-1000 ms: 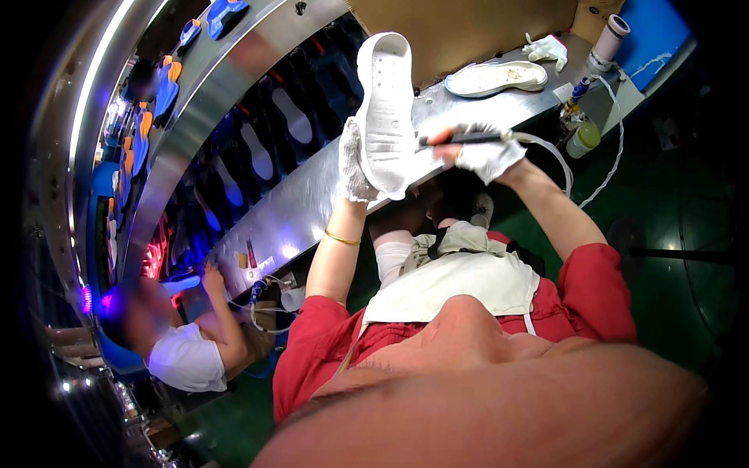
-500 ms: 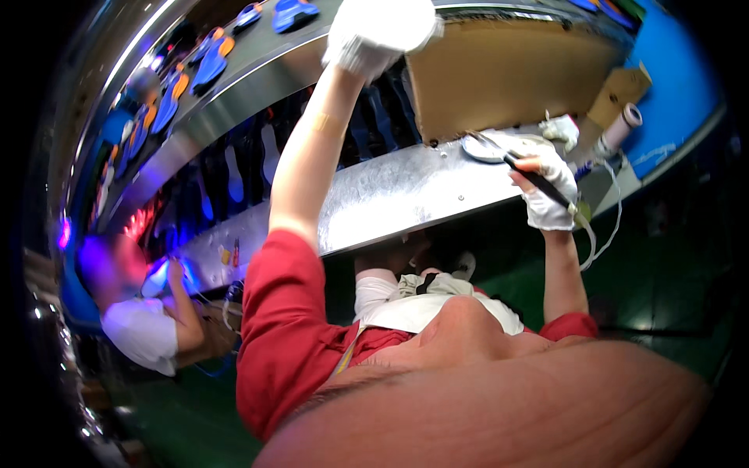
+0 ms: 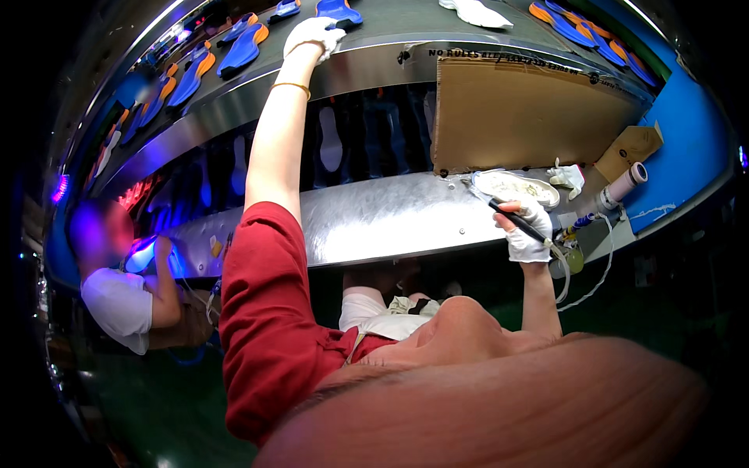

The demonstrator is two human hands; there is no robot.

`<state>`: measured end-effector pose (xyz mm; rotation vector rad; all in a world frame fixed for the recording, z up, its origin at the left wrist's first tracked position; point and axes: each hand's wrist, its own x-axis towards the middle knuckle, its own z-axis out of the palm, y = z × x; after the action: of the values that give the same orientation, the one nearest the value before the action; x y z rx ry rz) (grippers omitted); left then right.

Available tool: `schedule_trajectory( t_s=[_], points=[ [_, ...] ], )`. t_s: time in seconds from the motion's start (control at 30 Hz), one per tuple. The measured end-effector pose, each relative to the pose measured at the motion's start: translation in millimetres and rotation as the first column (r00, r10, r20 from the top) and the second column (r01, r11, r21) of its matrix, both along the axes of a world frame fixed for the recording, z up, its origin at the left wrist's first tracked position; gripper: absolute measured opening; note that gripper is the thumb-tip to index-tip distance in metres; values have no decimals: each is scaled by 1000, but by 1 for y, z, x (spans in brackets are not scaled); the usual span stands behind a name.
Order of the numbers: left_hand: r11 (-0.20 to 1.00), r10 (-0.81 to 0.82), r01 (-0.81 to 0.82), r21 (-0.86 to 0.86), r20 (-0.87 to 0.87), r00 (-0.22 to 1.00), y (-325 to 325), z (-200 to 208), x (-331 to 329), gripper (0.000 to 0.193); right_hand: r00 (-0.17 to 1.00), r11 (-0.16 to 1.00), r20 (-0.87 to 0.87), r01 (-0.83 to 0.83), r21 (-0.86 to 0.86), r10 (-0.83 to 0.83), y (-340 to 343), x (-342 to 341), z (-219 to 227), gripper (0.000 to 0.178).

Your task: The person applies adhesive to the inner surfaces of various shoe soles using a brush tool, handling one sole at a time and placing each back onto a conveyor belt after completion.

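Observation:
My left arm stretches far out over the conveyor belt. Its white-gloved hand (image 3: 314,37) has its fingers closed at the near edge of a blue insole (image 3: 340,10), which lies on the belt. In my right hand (image 3: 530,232), gloved with bare fingertips, is a black-handled brush (image 3: 524,222) with a thin pale tube running from its rear end. The brush head points at the left end of an oval whitish dish (image 3: 515,187), smeared with pale residue, on the metal ledge. A white insole (image 3: 477,13) lies on the belt farther right.
Blue-and-orange insoles (image 3: 243,48) line the conveyor belt (image 3: 398,22), with more at the far right (image 3: 573,30). A cardboard sheet (image 3: 530,117) leans behind the metal ledge (image 3: 374,210). Near the dish are a crumpled glove (image 3: 567,178) and a roll (image 3: 624,186). A co-worker (image 3: 121,300) sits left.
My left hand has moved left along the belt to the blue insole. A white insole now shows on the belt to its right. My right hand keeps the brush by the dish.

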<state>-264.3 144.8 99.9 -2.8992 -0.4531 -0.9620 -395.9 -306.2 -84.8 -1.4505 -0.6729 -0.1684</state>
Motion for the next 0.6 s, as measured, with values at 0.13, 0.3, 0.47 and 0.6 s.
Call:
schedule_trajectory(
  t_s=[0.13, 0.3, 0.47, 0.6],
  points=[
    [976, 63, -75, 207, 66, 996, -35, -7, -25, 34, 994, 997, 110, 17, -80, -8, 11, 0, -5, 19],
    [922, -387, 325, 210, 521, 761, -41, -22, -91, 34, 996, 986, 57, -56, -157, 66, 12, -4, -15, 19],
    [296, -118, 955, 35, 993, 0, -72, 0, -179, 24, 994, 988, -96, -56, -146, 42, -2, 18, -49, 20],
    [-91, -263, 992, 87, 959, -109, -66, -2, -219, 41, 983, 998, -180, -51, -34, 44, 9, 6, -38, 20]
  ],
)
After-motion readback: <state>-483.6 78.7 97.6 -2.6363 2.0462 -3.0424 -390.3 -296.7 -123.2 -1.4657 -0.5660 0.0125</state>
